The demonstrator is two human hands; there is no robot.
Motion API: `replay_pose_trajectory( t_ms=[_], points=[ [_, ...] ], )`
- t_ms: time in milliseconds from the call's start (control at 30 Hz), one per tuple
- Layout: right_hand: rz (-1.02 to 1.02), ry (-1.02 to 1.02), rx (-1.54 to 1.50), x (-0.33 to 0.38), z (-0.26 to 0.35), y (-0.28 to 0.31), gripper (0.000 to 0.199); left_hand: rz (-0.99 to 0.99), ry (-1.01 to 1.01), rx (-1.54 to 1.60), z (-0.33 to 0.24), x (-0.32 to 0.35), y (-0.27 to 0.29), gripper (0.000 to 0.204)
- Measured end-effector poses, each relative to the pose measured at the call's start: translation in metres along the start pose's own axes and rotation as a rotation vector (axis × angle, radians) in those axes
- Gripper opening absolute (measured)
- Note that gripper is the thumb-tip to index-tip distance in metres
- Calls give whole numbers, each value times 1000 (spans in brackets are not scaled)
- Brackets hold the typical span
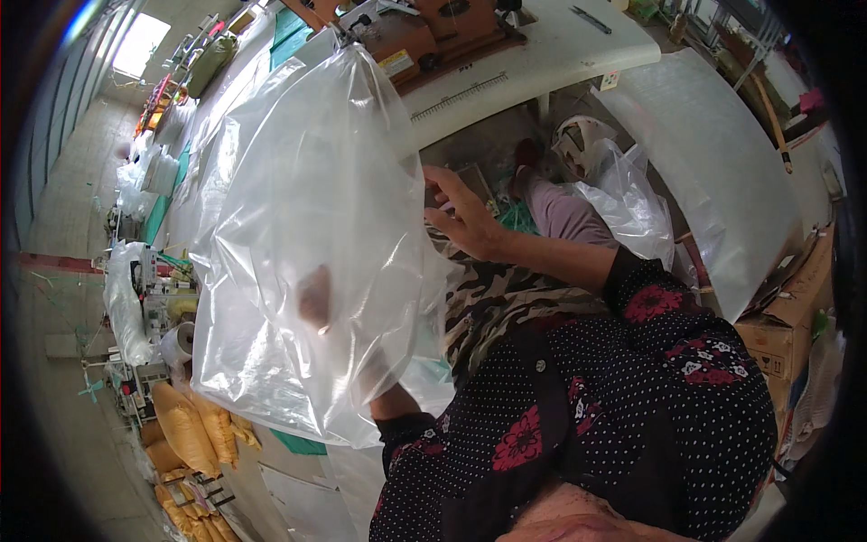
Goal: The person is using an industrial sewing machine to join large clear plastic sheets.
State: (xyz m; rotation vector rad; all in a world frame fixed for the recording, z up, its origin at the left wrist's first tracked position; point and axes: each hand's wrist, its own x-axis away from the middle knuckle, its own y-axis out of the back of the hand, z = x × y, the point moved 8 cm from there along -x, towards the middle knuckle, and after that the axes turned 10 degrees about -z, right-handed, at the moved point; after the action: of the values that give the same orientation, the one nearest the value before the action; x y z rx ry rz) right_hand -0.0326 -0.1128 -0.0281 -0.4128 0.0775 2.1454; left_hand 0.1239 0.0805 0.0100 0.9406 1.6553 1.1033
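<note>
A large clear plastic bag (271,217) hangs in front of me, its top reaching the brown sewing machine (397,45). Through its film shows my left hand (314,296), blurred by the plastic; how its fingers are set is hidden. The left wrist passes behind or into the bag at its lower right side. Beside the bag's right edge is my right hand (465,215), its fingers apart and curved toward the film. I see nothing gripped in it.
The machine stands on a pale table (560,54) with a ruler strip along its edge; tweezers (591,20) lie there. Crumpled clear plastic (632,203) is under the table. A cardboard box (786,316) stands at right, yellow sacks (185,425) at lower left.
</note>
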Motion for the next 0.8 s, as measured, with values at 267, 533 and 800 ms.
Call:
replay_pose_trajectory(
  t_ms=[267,533,800],
  points=[
    [41,456,227,-17,61,-17,40,262,45,-22,-41,41,-30,26],
    [-53,81,-139,-38,71,-23,31,207,203,421,-52,-6,-15,19],
    [64,32,160,-41,35,-30,31,-452,485,1014,-10,-16,80,16]
  ],
)
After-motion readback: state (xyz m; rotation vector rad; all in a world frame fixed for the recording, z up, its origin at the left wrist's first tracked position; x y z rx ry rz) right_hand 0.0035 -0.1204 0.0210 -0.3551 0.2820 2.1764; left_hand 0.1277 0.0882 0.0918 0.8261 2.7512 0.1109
